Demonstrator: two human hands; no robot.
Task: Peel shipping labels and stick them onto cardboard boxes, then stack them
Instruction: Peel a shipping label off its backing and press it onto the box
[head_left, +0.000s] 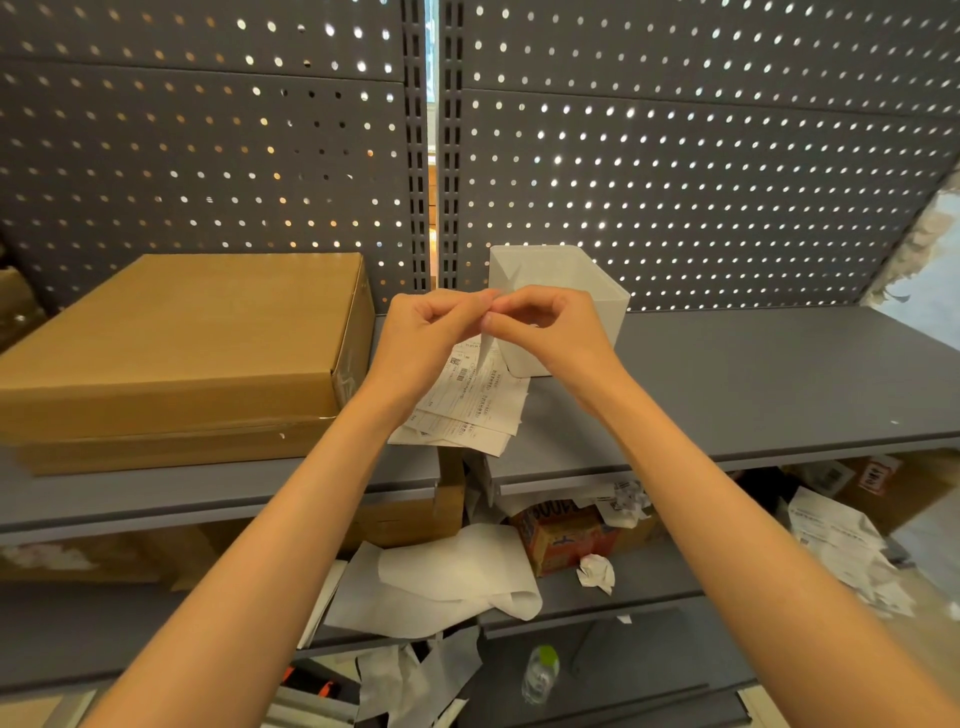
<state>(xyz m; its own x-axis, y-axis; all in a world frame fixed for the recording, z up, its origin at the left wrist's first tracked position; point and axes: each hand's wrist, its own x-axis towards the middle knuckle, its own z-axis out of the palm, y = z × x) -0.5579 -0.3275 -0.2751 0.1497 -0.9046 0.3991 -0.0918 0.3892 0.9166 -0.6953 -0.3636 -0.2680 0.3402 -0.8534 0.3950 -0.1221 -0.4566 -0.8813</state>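
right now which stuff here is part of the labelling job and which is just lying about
Part of the job:
- shipping label pinched by left hand and right hand
- label sheets on the shelf
- cardboard box

Lying about:
- white bin
- crumpled paper
- plastic bottle
- backing paper

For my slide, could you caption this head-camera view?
Both hands, left and right, pinch a shipping label above a label pile, beside stacked cardboard boxes.
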